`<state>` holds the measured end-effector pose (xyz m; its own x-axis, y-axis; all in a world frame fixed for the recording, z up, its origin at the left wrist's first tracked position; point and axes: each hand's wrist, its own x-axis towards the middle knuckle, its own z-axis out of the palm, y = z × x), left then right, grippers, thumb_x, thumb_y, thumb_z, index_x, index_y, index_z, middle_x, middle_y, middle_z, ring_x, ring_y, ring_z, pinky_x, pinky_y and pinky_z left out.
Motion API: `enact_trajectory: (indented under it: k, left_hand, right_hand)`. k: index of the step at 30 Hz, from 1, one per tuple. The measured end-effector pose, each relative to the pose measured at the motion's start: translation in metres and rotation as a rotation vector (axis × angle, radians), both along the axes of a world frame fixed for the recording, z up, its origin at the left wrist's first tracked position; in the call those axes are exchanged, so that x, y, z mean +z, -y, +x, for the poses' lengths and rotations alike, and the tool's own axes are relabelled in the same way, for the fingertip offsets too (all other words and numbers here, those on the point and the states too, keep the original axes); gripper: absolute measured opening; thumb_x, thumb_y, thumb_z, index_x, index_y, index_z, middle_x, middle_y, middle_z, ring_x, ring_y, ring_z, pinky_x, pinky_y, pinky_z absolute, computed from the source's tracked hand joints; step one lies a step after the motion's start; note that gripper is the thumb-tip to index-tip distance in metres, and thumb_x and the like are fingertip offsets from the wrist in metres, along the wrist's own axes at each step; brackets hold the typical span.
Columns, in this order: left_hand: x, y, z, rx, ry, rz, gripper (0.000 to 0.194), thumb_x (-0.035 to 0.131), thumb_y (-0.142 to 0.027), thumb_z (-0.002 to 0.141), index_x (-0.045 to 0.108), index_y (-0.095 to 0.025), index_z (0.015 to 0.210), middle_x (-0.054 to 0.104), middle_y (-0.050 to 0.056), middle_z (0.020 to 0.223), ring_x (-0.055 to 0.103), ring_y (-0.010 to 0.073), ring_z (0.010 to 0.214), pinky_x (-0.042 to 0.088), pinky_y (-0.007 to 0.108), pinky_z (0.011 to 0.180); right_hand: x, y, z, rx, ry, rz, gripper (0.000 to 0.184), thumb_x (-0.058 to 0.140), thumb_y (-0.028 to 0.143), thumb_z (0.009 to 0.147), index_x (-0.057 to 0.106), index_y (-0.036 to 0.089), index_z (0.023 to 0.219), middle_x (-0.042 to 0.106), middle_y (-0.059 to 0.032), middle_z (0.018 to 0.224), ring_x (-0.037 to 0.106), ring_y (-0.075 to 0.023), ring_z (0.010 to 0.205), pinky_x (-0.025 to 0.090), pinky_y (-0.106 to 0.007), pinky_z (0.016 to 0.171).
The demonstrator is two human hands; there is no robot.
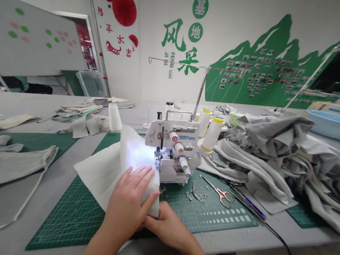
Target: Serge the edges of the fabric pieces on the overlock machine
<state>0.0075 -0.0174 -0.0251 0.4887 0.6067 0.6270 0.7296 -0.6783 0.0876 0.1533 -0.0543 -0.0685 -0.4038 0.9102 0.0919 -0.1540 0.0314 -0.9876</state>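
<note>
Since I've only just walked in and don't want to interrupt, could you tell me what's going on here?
The left hand lies on folded white fabric that reaches the presser foot of a white overlock machine, and the right hand holds the fabric's lower edge. Scissors and trimmings lie on the green cutting mat, beside a heap of grey fabric.

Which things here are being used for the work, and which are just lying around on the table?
Being used: left hand, right hand, white fabric, overlock sewing machine, white thread cones.

Just lying about: rose-gold scissors, heap of grey fabric, blue plastic basin.
</note>
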Motion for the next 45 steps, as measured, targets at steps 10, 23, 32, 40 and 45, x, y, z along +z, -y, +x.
enact_trajectory:
  k: [10,23,32,40,45]
  left_hand:
    - [0.007,-0.008,0.004,0.012,-0.030,-0.019,0.049,0.047,-0.044,0.099,0.059,-0.015,0.137,0.060,0.013,0.141,0.057,0.0299,0.129,0.037,0.053,0.114]
    - [0.001,0.032,-0.005,-0.033,-0.016,0.065,0.047,0.056,-0.031,0.095,0.055,-0.014,0.139,0.059,0.010,0.143,0.053,0.0277,0.133,0.040,0.043,0.115]
    - [-0.013,0.048,-0.006,0.014,-0.158,0.103,0.066,0.056,-0.042,0.096,0.038,-0.011,0.152,0.043,0.011,0.156,0.043,0.0293,0.142,0.037,0.046,0.115]
    - [-0.008,0.040,-0.006,-0.001,-0.158,0.101,0.065,0.056,-0.047,0.096,0.042,-0.013,0.150,0.048,0.012,0.153,0.046,0.0295,0.140,0.030,0.046,0.118]
    - [-0.004,0.031,-0.006,-0.008,-0.156,0.085,0.062,0.055,-0.049,0.096,0.045,-0.014,0.147,0.051,0.011,0.151,0.048,0.0280,0.138,0.022,0.045,0.121]
  right_hand:
    - [0.002,-0.002,-0.002,-0.014,-0.087,-0.069,0.044,0.073,0.060,0.080,0.079,0.018,0.090,0.071,-0.0034,0.081,0.066,-0.0208,0.072,0.057,-0.034,0.070]
    - [0.002,-0.003,-0.001,-0.078,-0.044,-0.023,0.049,0.064,0.059,0.089,0.072,0.015,0.071,0.061,-0.0001,0.067,0.054,-0.0142,0.065,0.049,-0.026,0.067]
    - [-0.001,-0.004,-0.002,-0.141,-0.014,-0.060,0.052,0.065,0.065,0.085,0.067,0.014,0.073,0.057,0.0002,0.064,0.052,-0.0132,0.061,0.045,-0.023,0.060]
    - [0.001,-0.003,-0.001,-0.161,-0.060,-0.050,0.050,0.066,0.062,0.085,0.069,0.014,0.072,0.062,-0.0015,0.066,0.055,-0.0144,0.063,0.046,-0.024,0.062]
    - [0.003,-0.004,0.001,-0.205,-0.123,-0.026,0.047,0.067,0.063,0.084,0.070,0.016,0.078,0.065,-0.0013,0.065,0.061,-0.0171,0.063,0.050,-0.027,0.065]
